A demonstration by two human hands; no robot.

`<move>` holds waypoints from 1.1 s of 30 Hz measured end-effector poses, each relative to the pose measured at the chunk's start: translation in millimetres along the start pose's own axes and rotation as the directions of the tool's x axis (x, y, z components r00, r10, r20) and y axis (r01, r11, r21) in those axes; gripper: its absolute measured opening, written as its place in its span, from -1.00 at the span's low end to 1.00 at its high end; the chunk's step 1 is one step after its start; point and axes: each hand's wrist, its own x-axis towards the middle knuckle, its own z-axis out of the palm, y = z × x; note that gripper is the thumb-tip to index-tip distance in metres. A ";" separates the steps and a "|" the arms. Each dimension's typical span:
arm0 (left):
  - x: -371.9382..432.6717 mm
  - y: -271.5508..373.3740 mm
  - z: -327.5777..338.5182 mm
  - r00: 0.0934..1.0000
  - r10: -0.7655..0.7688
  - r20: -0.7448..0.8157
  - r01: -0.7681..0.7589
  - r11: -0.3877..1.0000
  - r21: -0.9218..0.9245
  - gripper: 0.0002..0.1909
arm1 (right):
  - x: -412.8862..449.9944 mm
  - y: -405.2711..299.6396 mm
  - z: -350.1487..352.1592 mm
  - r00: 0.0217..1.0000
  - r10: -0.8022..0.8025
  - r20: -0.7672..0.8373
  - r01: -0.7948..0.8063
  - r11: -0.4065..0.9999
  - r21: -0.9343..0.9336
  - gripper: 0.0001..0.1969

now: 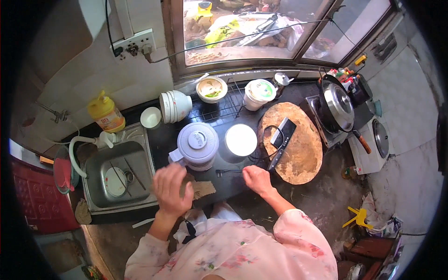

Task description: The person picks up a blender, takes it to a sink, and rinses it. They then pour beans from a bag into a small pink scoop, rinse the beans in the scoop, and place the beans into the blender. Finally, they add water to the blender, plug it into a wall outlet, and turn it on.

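Observation:
My right hand is closed around a black power cord at the counter's front edge, and the cord's plug sticks out to its left. More of the black cord loops up onto the round wooden chopping board, across a cleaver lying there. My left hand is raised with fingers spread, holding nothing. Just beyond it stands a pale lavender lidded jug, its handle towards that hand; touching cannot be told. A white round container or lid sits right of the jug.
A steel sink at left holds a plate and chopsticks. Behind stand stacked bowls, a food bowl and a lidded tub. A lidded wok sits on the right. A brown cloth lies at the front edge.

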 end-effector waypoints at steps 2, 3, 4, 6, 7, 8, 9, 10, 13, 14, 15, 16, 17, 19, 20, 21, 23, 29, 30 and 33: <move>-17.8 10.3 1.1 0.999 0.029 0.017 -0.027 0.995 -0.094 -0.74 | -4.7 20.3 1.1 0.993 0.114 -0.021 -0.116 0.985 -0.126 -0.84; -29.1 13.3 8.8 0.992 -0.042 0.121 0.063 0.984 -0.169 -0.79 | -2.2 26.6 2.0 0.991 0.133 -0.002 -0.130 0.967 -0.218 -0.81; -40.4 15.3 19.6 0.968 -0.104 0.228 0.157 0.960 -0.232 -0.83 | 3.9 28.0 3.8 0.991 0.093 0.097 -0.062 0.957 -0.282 -0.76; -57.2 24.2 43.7 0.908 -0.216 0.359 0.342 0.877 -0.337 -0.88 | 13.2 28.2 14.5 0.976 0.100 0.192 0.010 0.867 -0.499 -0.75; -63.8 27.2 53.6 0.879 -0.239 0.413 0.405 0.831 -0.381 -0.87 | 16.9 32.9 24.0 0.973 0.135 0.186 0.005 0.797 -0.604 -0.73; -72.2 30.2 64.6 0.880 -0.238 0.411 0.403 0.833 -0.379 -0.87 | 20.4 41.3 29.9 0.974 0.132 0.184 0.005 0.798 -0.602 -0.73; -82.7 32.0 76.0 0.760 -0.370 0.535 0.621 0.657 -0.428 -0.86 | 23.0 50.8 37.8 0.962 0.163 0.219 0.036 0.718 -0.695 -0.71; -90.5 31.5 86.7 0.604 -0.451 0.657 0.792 0.431 -0.432 -0.84 | 29.0 55.6 39.2 0.949 0.198 0.246 0.071 0.626 -0.777 -0.68; -110.4 26.7 109.0 0.495 -0.463 0.736 0.867 0.201 -0.457 -0.80 | 46.8 50.1 22.9 0.897 0.185 0.401 0.157 0.715 -0.681 -0.86; -113.6 26.4 112.6 0.493 -0.470 0.732 0.867 0.196 -0.458 -0.80 | 48.8 43.1 14.3 0.896 0.178 0.407 0.167 0.715 -0.679 -0.86; -112.7 27.9 115.3 0.429 -0.459 0.778 0.898 0.123 -0.422 -0.80 | 49.0 36.4 4.7 0.923 0.113 0.367 0.183 0.711 -0.679 -0.89; -110.8 29.1 117.0 0.365 -0.443 0.819 0.922 0.052 -0.383 -0.79 | 50.1 29.2 -4.3 0.945 0.045 0.325 0.200 0.707 -0.679 -0.92; -108.8 31.1 118.3 0.365 -0.448 0.816 0.922 0.048 -0.385 -0.79 | 51.6 23.3 -13.8 0.943 0.038 0.329 0.208 0.705 -0.678 -0.92; -102.7 35.0 122.5 0.266 -0.386 0.883 0.928 -0.144 -0.343 -0.76 | 54.0 13.6 -33.6 0.943 0.028 0.331 0.196 0.756 -0.624 -0.91; -99.6 37.6 124.6 0.268 -0.393 0.880 0.926 -0.148 -0.348 -0.76 | 53.0 9.2 -43.1 0.950 -0.025 0.310 0.212 0.780 -0.589 -0.92; -94.8 40.9 127.8 0.244 -0.370 0.897 0.928 -0.178 -0.326 -0.74 | 49.0 8.5 -51.6 0.962 -0.072 0.263 0.214 0.797 -0.565 -0.92; -89.7 45.9 133.0 0.218 -0.360 0.907 0.926 -0.216 -0.308 -0.72 | 46.1 -2.0 -67.4 0.965 -0.105 0.241 0.221 0.822 -0.525 -0.92; -81.2 67.1 149.7 0.241 -0.189 0.952 0.788 -0.534 -0.305 -0.66 | 37.5 -42.8 -112.2 0.950 -0.186 0.250 0.283 0.850 -0.444 -0.90; -78.3 68.2 151.8 0.230 -0.121 0.966 0.760 -0.598 -0.256 -0.63 | 35.5 -46.6 -116.8 0.947 -0.202 0.249 0.288 0.876 -0.386 -0.89; -75.8 81.7 147.5 0.269 -0.169 0.948 0.538 -0.790 -0.293 -0.60 | 24.7 -60.0 -124.8 0.946 -0.215 0.244 0.279 0.922 -0.269 -0.88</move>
